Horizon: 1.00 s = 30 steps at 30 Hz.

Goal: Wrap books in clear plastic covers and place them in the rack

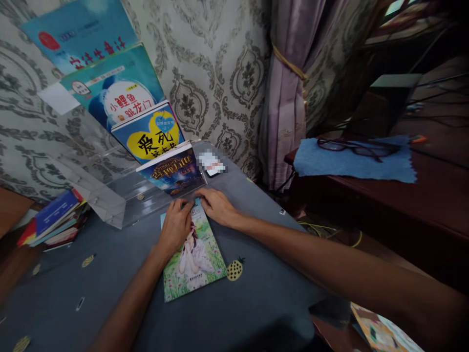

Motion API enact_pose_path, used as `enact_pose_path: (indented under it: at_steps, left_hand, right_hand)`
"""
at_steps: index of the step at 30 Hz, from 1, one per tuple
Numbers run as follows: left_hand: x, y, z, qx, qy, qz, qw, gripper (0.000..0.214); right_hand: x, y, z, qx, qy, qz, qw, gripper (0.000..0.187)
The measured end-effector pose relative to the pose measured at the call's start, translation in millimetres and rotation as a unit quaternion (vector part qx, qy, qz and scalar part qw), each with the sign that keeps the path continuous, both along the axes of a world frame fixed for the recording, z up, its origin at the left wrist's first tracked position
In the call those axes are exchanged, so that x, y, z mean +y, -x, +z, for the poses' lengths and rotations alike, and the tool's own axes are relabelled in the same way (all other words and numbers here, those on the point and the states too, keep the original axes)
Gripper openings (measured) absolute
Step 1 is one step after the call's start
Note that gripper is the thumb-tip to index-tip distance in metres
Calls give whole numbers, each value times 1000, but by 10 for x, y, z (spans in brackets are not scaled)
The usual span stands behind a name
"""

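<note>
A book [196,259] with a painted figure among green grass and flowers on its cover lies flat on the grey tablecloth. Over its upper left part rests my left hand [176,225], fingers bent and a little apart, fingertips near the top edge. My right hand [219,208] touches the top right corner with its fingers loosely bent; neither hand is wrapped round the book. Just beyond them stands a clear acrylic rack [110,200]. In its front tier leans a dark blue book [172,171], close to my fingertips.
Behind it rise a blue-and-yellow book [152,137], a teal book [113,93] and a taller blue book [80,32]. A phone [213,166] lies right of the rack. Several books [58,217] are piled at left. Glasses [359,146] rest on a blue cloth [330,164] at right.
</note>
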State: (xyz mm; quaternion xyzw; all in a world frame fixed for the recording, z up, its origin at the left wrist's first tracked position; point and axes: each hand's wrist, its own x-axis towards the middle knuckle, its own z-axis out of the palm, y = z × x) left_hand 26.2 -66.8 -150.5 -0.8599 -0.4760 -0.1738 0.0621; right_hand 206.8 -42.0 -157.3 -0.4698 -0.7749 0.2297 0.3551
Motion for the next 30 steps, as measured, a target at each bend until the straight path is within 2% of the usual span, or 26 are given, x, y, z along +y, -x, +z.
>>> enact_pose_path:
  at_steps: [5, 11, 21, 30]
  left_hand:
    - [-3, 2, -30, -25, -9, -3, 1000, 39]
    - [-58, -5, -5, -12, -27, -12, 999, 35]
    - [-196, -37, 128, 26, 23, -34, 999, 30]
    - [-201, -38, 122, 8, 31, -31, 999, 33]
  right_hand:
    - [3, -9, 9, 3, -8, 0, 1000, 37]
    - [-35, -15, 50, -26, 0, -10, 1000, 34]
    - [-23, -14, 69, -44, 12, -12, 999, 34]
    - [-31, -28, 106, -50, 27, -21, 998, 36]
